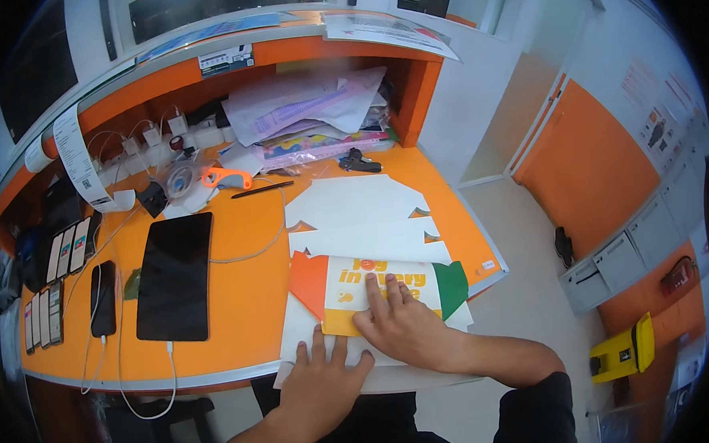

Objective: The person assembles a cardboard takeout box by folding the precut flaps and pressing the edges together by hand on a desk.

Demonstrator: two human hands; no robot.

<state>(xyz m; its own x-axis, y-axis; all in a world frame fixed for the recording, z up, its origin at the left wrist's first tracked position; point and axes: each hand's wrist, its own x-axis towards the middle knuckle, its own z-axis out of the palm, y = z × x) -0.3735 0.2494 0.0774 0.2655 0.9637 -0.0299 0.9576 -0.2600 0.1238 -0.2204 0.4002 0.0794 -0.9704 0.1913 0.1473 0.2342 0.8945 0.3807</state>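
Observation:
A flat cardboard box blank (362, 213) lies at the desk's near right side, its plain white face up. Its near part is folded over, showing a printed yellow and white panel (383, 300) with an orange flap (309, 280) on the left and a green flap (452, 287) on the right. Pressing on that panel, my right hand (404, 323) has its index and middle fingers stretched out. My left hand (323, 383) rests with spread fingers on the white cardboard at the near edge, just left of and below the panel. Neither hand grasps anything.
Left of the cardboard lie a black tablet (175, 277) and a phone (103, 299), both with white cables. Behind are an orange tape dispenser (226, 178), a black pen (262, 189) and plastic packages (308, 107) under the shelf. A yellow bin (624, 350) stands on the floor at right.

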